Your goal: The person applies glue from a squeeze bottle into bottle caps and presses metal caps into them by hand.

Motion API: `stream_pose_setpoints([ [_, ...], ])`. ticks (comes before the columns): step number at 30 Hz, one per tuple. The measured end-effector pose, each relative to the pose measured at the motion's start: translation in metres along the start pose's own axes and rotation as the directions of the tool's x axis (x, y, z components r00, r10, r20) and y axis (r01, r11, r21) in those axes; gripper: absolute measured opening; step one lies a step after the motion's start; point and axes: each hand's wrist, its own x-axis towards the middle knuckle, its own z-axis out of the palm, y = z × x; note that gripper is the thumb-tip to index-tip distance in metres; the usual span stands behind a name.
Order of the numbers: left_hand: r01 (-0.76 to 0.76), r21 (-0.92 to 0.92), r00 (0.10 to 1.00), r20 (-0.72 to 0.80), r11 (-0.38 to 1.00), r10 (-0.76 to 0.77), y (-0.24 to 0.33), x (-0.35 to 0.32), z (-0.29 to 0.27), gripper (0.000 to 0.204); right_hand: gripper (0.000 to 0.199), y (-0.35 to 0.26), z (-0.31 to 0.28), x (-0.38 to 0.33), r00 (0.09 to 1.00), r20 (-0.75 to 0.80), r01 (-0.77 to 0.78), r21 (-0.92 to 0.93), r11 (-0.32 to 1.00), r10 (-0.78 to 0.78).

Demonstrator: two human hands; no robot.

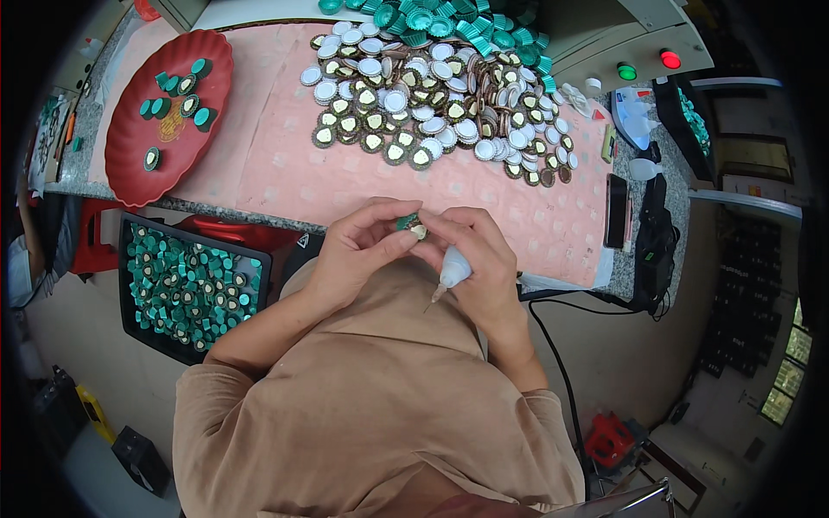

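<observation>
In front of my body, my left hand (363, 244) pinches a small green fluted cup with a brown, cream-centred disc (418, 231) in it. The fingertips of my right hand (484, 263) meet the same piece from the other side. A white needle-tipped squeeze bottle (455, 266) is tucked in my right hand, its thin tip pointing down toward my lap. Beyond my hands lies a wide heap of small scalloped discs (395, 102), some white side up, others brown with cream centres. Empty green fluted cups (445, 24) are piled behind them.
A red scalloped plate (129, 177) at the left holds several filled green cups. Below it, a black tray (129, 302) is full of similar pieces. A pink sheet (285, 164) covers the table. At the right lie a phone (616, 211) and a cable (566, 371).
</observation>
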Motion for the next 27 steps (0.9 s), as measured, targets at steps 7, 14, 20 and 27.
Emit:
stream_pose_setpoints([
  [7,0.055,0.01,0.998,-0.037,0.998,-0.054,0.006,0.005,-0.002,0.032,0.028,0.011,0.003,0.007,0.945,0.074,-0.324,0.34,0.883,0.318],
  [14,-0.023,0.229,0.993,-0.106,0.973,0.048,0.009,-0.006,-0.009,0.028,0.021,0.007,0.019,0.009,0.892,0.162,-0.446,0.462,0.767,0.421],
  [20,-0.248,0.426,0.964,0.024,0.87,0.263,0.036,0.003,-0.024,0.029,0.026,0.012,0.029,0.011,0.882,0.128,-0.442,0.558,0.702,0.453],
  [27,-0.013,0.998,0.622,-0.038,0.059,0.782,0.151,0.001,-0.075,0.037,0.029,0.029,0.006,0.004,0.937,-0.001,-0.284,0.58,0.764,0.349],
])
